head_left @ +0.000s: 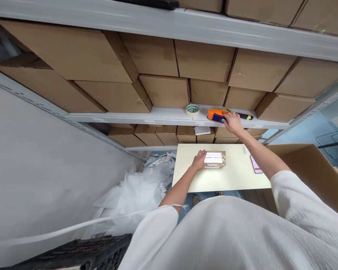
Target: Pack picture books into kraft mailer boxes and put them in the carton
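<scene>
On the pale yellow table point(233, 180) lies a small brown package point(215, 159) with white labels and shiny tape. My left hand point(199, 160) rests against its left end, fingers closed round that edge. Up on the grey shelf point(169, 115), my right hand point(233, 122) is at an orange and dark blue tape dispenser point(216, 115), its fingers wrapped on the dispenser's right end. A roll of tape point(192, 110) stands left of the dispenser, and a black and yellow tool point(244, 116) lies just right of it.
Brown cartons point(163, 91) fill the shelves ahead. A phone point(256, 165) lies at the table's right side, beside a large open carton point(312, 168). White waste sheets point(138, 191) are heaped at the left, with a black crate point(101, 251) at the bottom left.
</scene>
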`<state>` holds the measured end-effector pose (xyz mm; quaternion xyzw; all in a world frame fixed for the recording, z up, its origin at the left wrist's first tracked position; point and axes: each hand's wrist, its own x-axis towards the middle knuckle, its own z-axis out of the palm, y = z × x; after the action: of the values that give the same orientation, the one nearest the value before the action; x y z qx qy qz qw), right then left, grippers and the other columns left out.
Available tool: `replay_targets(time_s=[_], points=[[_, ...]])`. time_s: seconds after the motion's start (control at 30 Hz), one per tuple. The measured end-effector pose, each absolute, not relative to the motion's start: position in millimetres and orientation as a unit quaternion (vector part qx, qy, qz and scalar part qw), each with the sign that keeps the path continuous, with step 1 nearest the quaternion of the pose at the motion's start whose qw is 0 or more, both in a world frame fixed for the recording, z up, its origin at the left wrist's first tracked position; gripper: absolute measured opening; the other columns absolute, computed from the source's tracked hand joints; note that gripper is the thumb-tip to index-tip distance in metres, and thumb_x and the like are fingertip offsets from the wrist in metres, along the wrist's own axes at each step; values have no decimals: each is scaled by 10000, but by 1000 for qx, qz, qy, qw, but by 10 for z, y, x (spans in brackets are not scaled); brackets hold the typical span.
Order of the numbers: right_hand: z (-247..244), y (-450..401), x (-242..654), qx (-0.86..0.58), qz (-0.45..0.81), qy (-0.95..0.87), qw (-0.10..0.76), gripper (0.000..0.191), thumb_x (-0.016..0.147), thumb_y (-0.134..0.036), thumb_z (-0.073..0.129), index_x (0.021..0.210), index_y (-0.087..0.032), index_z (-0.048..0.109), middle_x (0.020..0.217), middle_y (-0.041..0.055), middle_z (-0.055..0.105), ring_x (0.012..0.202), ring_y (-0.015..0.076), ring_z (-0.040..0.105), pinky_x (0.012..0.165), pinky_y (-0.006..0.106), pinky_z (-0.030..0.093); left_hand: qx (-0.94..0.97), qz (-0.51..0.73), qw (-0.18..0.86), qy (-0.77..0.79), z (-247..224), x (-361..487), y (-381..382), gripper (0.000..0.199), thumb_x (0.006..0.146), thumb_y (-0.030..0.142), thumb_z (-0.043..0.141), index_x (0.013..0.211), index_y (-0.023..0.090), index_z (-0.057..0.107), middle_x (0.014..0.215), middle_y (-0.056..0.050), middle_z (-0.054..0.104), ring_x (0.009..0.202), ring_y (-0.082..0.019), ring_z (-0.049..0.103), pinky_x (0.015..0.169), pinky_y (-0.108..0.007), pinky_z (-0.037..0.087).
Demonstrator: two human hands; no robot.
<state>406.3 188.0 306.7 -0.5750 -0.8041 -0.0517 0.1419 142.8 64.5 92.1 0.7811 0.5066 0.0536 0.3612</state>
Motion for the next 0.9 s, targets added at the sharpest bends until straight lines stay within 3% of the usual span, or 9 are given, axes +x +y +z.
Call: replay_targets(time_s=[0.2,0.33,0.43,0.5,0.67,0.8,0.9], points=[[3042,2119,3929,-600,-67,-789,119,514,1091,-370,388,1476,-129,628,1343,237,678,1245,404,523,1075,565,362,787,49,355,502,940,1422,618,918,926,321,750,1717,277,287,1834,-122,176,1712,-343,70,1339,-577,249],[3070,1983,3924,-590,-81,-783,179,520,1078,-400,436,1506,-157,602,1419,219,627,1260,404,491,1085,568,368,792,37,346,501,947,1421,624,895,938,311,746,1712,291,297,1837,-122,166,1712,-351,70,1341,-606,220],[2940,1604,4003,-582,-86,-777,224,498,1080,-384,434,1510,-188,589,1475,193,588,1294,391,478,1105,555,368,802,40,334,493,933,1408,618,869,943,320,741,1704,275,324,1832,-131,196,1710,-349,92,1347,-561,227],[2707,1221,4101,-592,-59,-771,226,455,1083,-364,422,1450,-193,630,1433,182,616,1263,370,510,1086,526,394,813,41,317,487,919,1400,600,855,942,313,739,1697,257,342,1824,-146,222,1707,-357,116,1354,-551,207],[1779,95,4482,-661,80,-728,165,362,1037,-295,476,1287,-196,719,1297,163,704,1169,332,602,1039,475,465,835,61,259,482,931,1502,531,781,941,209,661,1672,231,389,1824,-170,208,1704,-378,111,1350,-650,83],[1212,-518,4948,-752,162,-624,136,337,992,-268,510,1211,-199,756,1265,143,742,1155,310,654,1035,456,510,850,90,265,447,1002,1820,473,736,932,176,610,1646,245,442,1794,-150,303,1680,-372,209,1345,-636,157],[1062,-652,5377,-790,193,-561,155,331,960,-254,540,1182,-182,774,1215,148,769,1103,282,693,1013,413,539,859,114,273,418,1069,2139,426,689,944,166,568,1620,259,477,1762,-126,371,1653,-347,276,1334,-612,214]])
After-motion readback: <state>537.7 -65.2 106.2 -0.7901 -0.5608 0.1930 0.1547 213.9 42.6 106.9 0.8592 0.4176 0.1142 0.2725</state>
